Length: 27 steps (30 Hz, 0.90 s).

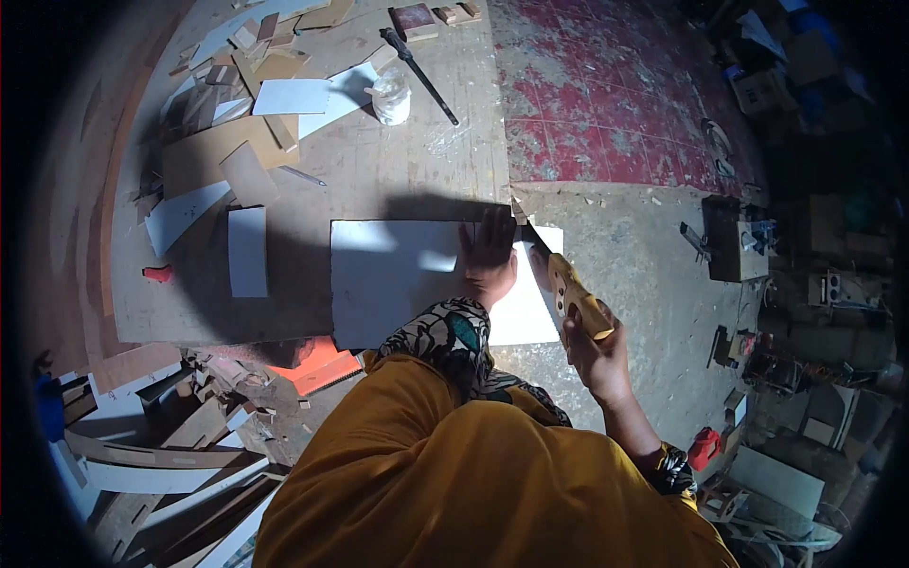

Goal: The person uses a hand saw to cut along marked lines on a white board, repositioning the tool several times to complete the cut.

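Note:
My right hand [597, 355] is closed around the yellow handle of a hand saw [576, 295]. The saw's dark blade slants up and left from the handle, its tip near the far edge of a white board [398, 284]. My left hand [490, 260] lies flat on that board with its fingers stretched toward the far edge, just left of the blade. The board rests on the worktable, and its right end sticks out past the table's edge.
Offcuts [256, 156] are heaped at the table's back left, near a white tub [390, 99] and a long dark tool [421, 76]. A narrow white strip [248, 252] lies left of the board. Scrap wood [170, 459] fills the lower left floor.

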{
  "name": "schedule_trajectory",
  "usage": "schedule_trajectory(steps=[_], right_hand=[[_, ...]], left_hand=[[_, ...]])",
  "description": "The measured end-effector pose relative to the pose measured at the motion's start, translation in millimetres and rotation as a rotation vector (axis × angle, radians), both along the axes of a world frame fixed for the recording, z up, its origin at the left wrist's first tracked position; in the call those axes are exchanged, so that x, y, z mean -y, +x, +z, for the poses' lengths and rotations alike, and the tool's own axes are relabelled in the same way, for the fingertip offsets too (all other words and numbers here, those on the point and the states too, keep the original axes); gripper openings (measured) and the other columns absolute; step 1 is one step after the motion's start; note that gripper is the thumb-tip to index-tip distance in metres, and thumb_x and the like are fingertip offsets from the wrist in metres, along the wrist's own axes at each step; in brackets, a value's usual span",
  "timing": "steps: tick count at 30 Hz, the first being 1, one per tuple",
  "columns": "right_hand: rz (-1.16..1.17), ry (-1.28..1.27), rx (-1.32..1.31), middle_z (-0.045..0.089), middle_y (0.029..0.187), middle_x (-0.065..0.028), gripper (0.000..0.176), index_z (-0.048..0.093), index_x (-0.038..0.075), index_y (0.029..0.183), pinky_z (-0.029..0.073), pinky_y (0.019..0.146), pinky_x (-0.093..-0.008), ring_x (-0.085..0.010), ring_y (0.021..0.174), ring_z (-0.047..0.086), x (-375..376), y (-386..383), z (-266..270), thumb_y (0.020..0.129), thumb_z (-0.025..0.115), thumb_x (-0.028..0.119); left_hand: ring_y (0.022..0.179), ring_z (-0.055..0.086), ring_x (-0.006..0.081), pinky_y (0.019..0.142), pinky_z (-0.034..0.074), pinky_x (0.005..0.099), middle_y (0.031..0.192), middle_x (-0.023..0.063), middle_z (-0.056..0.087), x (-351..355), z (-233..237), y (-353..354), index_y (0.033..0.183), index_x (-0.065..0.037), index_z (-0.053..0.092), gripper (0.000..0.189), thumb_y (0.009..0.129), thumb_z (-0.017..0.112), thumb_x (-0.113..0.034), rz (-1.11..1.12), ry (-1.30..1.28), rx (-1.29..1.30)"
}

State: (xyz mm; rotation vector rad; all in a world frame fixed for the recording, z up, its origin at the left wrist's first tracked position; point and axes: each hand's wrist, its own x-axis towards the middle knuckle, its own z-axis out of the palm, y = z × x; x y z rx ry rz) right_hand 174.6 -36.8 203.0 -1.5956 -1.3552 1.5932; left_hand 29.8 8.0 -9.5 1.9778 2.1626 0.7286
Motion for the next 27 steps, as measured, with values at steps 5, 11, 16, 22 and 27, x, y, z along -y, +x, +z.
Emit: schedule_trajectory(steps=[5,11,16,22,27], right_hand=[[0.022,0.059,-0.002,0.048,0.069,0.0045,0.017,0.052,0.004,0.092,0.034,0.050,-0.0201,-0.0029,0.057,0.042,4,7,-8,0.088,0.065,0.014],[0.033,0.051,0.014,0.053,0.075,0.0024,0.025,0.054,-0.002,0.103,0.037,0.055,-0.0209,-0.0042,0.065,0.045,-13,-11,-1,0.088,0.065,0.014],[0.035,0.081,0.059,0.052,0.069,0.0031,0.023,0.054,-0.002,0.104,0.035,0.046,-0.0213,-0.0039,0.053,0.045,-9,-18,7,0.090,0.063,0.015],[0.008,0.047,0.027,0.051,0.066,0.0032,0.019,0.054,0.000,0.100,0.035,0.045,-0.0206,-0.0037,0.051,0.045,-15,-12,13,0.090,0.062,0.015],[0.007,-0.012,0.006,0.053,0.067,0.0025,0.020,0.054,0.000,0.101,0.036,0.044,-0.0205,-0.0045,0.050,0.046,-30,-15,16,0.090,0.062,0.015]], left_hand=[[0.139,0.025,0.0309,0.105,0.013,0.0673,0.149,0.0142,0.031,-3,-3,-3,0.141,-0.006,0.035,0.061,0.085,0.051,-0.026,0.006,0.016,-0.020],[0.139,0.025,0.0310,0.107,0.011,0.0671,0.150,0.0131,0.029,-15,-3,-10,0.143,-0.007,0.032,0.062,0.088,0.049,-0.028,0.037,-0.017,-0.077],[0.138,0.027,0.0313,0.108,0.013,0.0650,0.149,0.0132,0.032,-16,-4,-10,0.143,-0.006,0.033,0.061,0.088,0.049,-0.027,0.047,-0.005,-0.087],[0.137,0.029,0.0310,0.109,0.017,0.0589,0.148,0.0139,0.033,-15,2,-13,0.142,-0.005,0.033,0.062,0.087,0.050,-0.026,-0.006,-0.037,-0.055],[0.136,0.030,0.0309,0.109,0.019,0.0579,0.146,0.0145,0.035,-16,6,-14,0.141,-0.004,0.035,0.063,0.085,0.052,-0.026,-0.008,-0.053,-0.027]])
